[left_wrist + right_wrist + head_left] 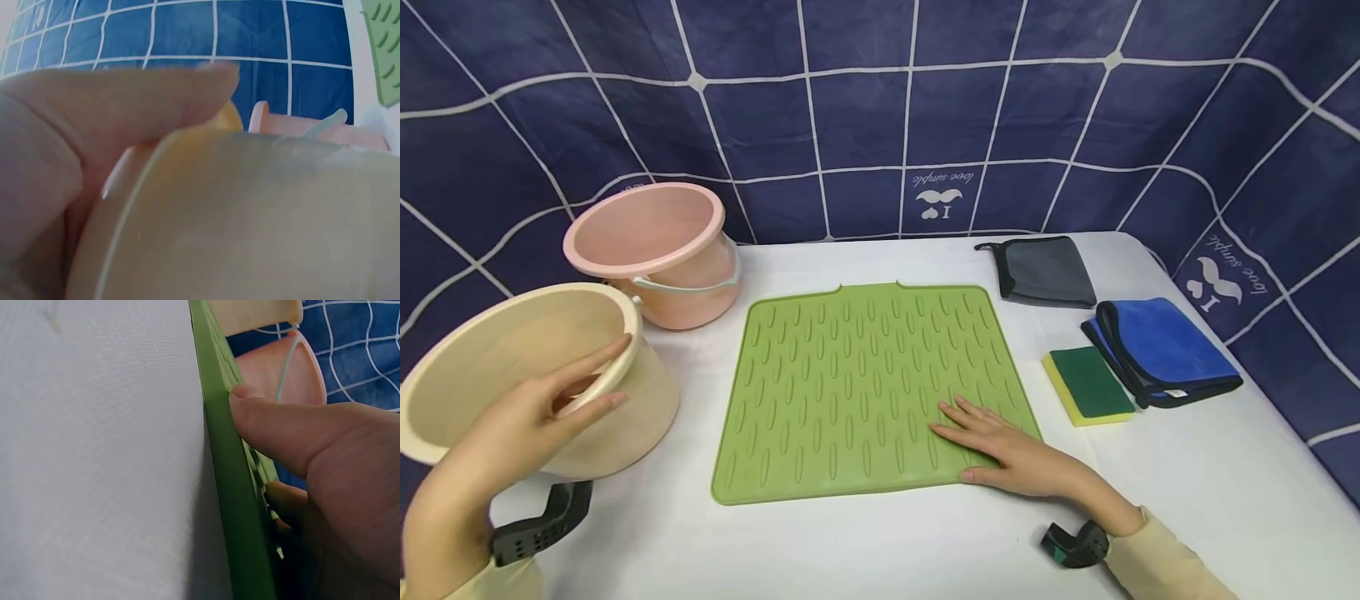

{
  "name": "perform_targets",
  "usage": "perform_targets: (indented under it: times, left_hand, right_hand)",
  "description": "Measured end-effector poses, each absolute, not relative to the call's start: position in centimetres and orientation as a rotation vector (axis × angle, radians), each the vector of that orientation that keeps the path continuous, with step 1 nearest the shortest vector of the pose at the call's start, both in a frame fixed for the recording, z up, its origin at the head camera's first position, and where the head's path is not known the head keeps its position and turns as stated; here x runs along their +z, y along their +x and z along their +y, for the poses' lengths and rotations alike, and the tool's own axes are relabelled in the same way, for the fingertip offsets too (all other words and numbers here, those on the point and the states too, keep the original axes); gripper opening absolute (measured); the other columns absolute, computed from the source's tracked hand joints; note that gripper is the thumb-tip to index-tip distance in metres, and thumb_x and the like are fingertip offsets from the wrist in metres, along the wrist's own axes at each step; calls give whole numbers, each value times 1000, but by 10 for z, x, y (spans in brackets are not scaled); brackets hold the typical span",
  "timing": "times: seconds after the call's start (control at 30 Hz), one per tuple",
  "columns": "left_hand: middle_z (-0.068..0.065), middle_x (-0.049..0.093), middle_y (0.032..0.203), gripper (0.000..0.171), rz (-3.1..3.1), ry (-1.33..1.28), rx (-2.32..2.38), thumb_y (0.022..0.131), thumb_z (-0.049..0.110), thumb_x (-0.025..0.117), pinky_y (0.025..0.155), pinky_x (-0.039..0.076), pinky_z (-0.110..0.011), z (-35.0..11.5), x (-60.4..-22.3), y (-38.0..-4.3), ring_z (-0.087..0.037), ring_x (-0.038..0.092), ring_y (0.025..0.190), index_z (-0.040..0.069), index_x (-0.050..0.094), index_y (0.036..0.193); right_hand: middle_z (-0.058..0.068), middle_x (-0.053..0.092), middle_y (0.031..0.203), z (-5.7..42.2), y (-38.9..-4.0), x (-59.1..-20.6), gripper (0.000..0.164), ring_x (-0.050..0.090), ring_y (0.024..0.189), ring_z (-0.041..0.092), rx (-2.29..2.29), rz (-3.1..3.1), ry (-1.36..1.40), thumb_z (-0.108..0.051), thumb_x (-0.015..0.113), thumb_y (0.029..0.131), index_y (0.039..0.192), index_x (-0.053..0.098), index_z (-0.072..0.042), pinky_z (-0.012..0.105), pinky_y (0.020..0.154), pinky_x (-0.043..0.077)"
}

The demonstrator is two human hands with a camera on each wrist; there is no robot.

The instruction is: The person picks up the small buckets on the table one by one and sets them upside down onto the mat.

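Observation:
At the left, a cream plastic bucket stands on the white table. My left hand grips its near right rim, with the thumb outside and the fingers reaching over the inside. In the left wrist view that thumb and rim show close up. A green ribbed silicone mat lies flat in the middle. On its front right corner rests my right hand, fingers spread and palm down. The right wrist view shows the thumb at the edge of the mat.
Behind the cream bucket stands a pink bucket with a pale handle. A yellow and green sponge, a folded blue cloth and a folded grey cloth lie right of the mat. A dark blue checked curtain backs the table.

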State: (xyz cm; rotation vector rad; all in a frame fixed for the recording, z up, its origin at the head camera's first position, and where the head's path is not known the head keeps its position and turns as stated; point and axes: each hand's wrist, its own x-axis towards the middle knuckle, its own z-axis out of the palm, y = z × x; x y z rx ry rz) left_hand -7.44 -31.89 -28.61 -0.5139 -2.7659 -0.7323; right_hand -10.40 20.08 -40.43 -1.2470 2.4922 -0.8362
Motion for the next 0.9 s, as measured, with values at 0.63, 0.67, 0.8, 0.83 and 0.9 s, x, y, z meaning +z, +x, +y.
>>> perform_targets:
  times: [0.63,0.67,0.8,0.83,0.9]
  left_hand:
    - [40,54,95,45,-2368,-190,-833,68,-18,73,71,36,-1,-308,-274,-56,20,51,86,1,70,108]
    - [40,54,93,45,-2364,-171,-838,68,-19,73,71,35,-1,-308,-274,-56,20,51,86,1,70,108]
    - [41,53,90,44,-2345,-30,-898,70,-19,71,71,35,-1,-309,-275,-57,13,50,83,3,70,108]
    - [40,53,91,44,-2334,-11,-911,70,-19,70,71,35,-2,-309,-276,-57,11,50,82,3,70,108]
    - [39,54,91,44,-2312,7,-925,70,-22,68,70,35,-2,-312,-277,-58,7,50,81,1,69,108]
  right_hand:
    - [7,18,153,201,-103,-407,57,7,139,33,-824,2513,-1250,-36,56,93,145,37,-23,61,102,17]
    - [7,19,153,201,-103,-407,57,7,139,33,-824,2513,-1248,-36,56,93,145,37,-23,61,102,18]
    - [8,19,153,201,-103,-406,57,8,138,33,-827,2512,-1254,-36,56,93,145,37,-22,61,102,17]
    - [8,19,153,201,-103,-407,57,8,138,33,-829,2511,-1256,-36,56,93,145,37,-22,61,102,17]
    - [9,19,153,201,-104,-407,57,8,138,33,-835,2508,-1260,-36,56,93,145,37,-22,61,102,17]
